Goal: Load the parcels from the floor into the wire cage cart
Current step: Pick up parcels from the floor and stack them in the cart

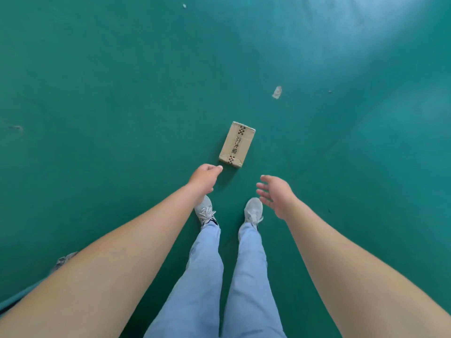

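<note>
A small brown cardboard parcel (237, 144) with a printed tape strip lies flat on the green floor just ahead of my feet. My left hand (204, 178) hangs above the floor just left of and below the parcel's near corner, fingers loosely curled, holding nothing. My right hand (274, 192) is stretched out to the right of the parcel's near end, fingers spread and relaxed, also holding nothing. Neither hand touches the parcel. The wire cage cart is out of view.
Green floor (122, 93) stretches all around. A scrap of clear plastic (277, 91) lies beyond the parcel to the right, and a smaller scrap (184, 6) lies far ahead. My shoes (253, 209) stand just behind the parcel.
</note>
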A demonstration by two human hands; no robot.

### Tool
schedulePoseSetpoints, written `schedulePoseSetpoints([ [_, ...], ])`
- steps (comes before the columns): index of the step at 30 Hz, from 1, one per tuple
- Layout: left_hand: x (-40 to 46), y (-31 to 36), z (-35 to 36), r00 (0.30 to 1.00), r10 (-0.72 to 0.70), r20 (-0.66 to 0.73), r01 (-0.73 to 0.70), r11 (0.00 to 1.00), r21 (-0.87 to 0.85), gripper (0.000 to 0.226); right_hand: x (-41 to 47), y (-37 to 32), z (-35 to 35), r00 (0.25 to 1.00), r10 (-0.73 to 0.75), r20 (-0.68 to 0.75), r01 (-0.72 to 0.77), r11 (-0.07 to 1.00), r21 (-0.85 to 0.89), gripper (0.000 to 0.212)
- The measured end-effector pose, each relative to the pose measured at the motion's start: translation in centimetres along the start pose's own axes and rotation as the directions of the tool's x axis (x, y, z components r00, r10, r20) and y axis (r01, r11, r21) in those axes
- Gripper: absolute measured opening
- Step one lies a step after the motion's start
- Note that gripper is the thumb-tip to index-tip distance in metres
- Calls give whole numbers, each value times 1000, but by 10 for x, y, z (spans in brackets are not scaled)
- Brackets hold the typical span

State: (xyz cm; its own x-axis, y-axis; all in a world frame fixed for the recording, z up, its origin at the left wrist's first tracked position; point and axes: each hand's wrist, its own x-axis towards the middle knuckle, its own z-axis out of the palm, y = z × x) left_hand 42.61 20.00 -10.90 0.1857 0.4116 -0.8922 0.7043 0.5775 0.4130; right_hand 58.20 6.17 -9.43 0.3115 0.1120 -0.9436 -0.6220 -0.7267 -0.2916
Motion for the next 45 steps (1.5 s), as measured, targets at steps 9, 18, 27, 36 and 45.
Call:
schedulePoseSetpoints([
  [9, 224, -54, 41, 987, -152, -61, 150, 988, -38, 44, 242, 5, 27, 995, 86, 46, -73, 969, -237, 28],
  [18, 425, -105, 103, 996, -71, -46, 81, 965, 249, 74, 451, 47, 74, 993, 97, 59, -65, 912, -405, 31],
  [27, 516, -118, 126, 987, -134, -91, 150, 970, 191, 75, 547, 57, 100, 991, 134, 23, -118, 935, -334, 62],
  [36, 418, -100, 96, 969, -237, -71, 223, 962, -157, 81, 460, 48, 88, 996, 77, -53, -86, 981, -176, 54],
  [45, 176, -83, 19, 885, -450, 116, 442, 737, -512, 51, 237, 23, 97, 975, 188, 121, -165, 970, -181, 97],
])
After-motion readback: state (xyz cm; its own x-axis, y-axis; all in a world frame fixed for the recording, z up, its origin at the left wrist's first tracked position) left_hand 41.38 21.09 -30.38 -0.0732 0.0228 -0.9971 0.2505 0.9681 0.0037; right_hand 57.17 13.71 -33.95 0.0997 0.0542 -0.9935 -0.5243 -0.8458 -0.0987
